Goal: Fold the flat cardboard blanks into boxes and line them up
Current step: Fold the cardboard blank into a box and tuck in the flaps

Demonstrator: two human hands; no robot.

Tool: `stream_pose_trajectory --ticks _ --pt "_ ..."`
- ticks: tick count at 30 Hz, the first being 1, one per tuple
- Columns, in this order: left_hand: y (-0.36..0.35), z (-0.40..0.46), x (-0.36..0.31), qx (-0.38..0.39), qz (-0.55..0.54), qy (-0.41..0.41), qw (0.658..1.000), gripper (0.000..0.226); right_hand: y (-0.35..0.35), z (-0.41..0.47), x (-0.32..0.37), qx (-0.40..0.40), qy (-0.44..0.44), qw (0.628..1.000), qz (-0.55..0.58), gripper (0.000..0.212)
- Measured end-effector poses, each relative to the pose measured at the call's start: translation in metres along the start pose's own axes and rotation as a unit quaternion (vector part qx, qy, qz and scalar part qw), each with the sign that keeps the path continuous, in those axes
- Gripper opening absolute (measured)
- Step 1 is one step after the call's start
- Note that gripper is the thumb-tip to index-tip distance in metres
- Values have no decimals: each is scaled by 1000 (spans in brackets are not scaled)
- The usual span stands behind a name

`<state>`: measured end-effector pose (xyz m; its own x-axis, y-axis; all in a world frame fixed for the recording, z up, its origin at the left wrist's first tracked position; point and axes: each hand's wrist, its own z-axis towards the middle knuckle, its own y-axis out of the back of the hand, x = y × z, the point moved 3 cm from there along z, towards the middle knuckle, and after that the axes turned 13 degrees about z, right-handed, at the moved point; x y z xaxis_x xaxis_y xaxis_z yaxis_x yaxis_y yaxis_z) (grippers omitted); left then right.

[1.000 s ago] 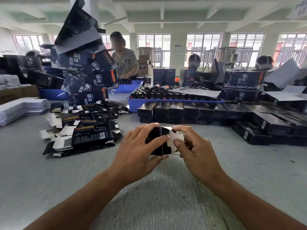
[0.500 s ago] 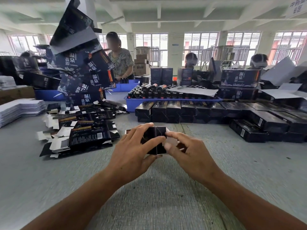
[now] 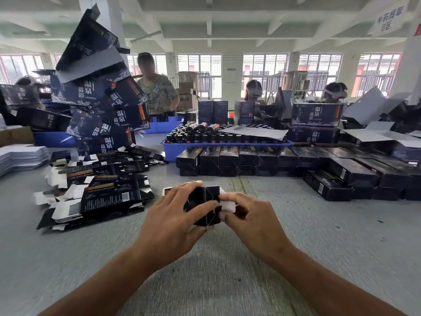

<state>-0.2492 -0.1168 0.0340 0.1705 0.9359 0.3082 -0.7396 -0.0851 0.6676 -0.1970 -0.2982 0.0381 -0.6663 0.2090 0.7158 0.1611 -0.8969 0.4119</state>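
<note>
Head view: black box (image 3: 206,206) held end-on to the camera, long axis running away toward the far side, just above the grey table (image 3: 319,247). Left hand (image 3: 173,226) grips its left side, fingers curled over the top; right hand (image 3: 252,222) pinches a white end flap (image 3: 227,205). Flat blanks (image 3: 100,192) lie left; finished boxes (image 3: 239,160) are lined up behind, near a blue tray (image 3: 173,149). Windowed workshop, other people across the table

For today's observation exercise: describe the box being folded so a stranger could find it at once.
Start at the long row of finished boxes in front of the blue tray. Nearer the camera, the left hand and right hand grip a small black box. It alone is held, with a white flap sticking out.
</note>
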Motion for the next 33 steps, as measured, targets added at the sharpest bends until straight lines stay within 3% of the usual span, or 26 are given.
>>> stream_pose_trajectory --ticks 4,14,19,25,28,33 --pt "2 0 -1 -2 8 -5 1000 69 -1 1 0 -4 13 1000 -12 38" --pt "-1 1 -2 -6 36 -14 999 47 -2 0 1 -7 23 999 -24 36" --pt "-3 1 -2 -17 40 -3 999 47 -1 -1 -3 5 -17 999 37 57" --pt "-2 -1 1 -21 18 13 1000 47 -1 0 -5 25 -49 992 115 55" --pt "-2 -1 0 -26 4 24 999 55 -2 1 -7 22 -58 989 136 39" --pt "-2 -1 -3 -41 -36 49 997 86 -4 2 -11 19 -78 987 140 32"
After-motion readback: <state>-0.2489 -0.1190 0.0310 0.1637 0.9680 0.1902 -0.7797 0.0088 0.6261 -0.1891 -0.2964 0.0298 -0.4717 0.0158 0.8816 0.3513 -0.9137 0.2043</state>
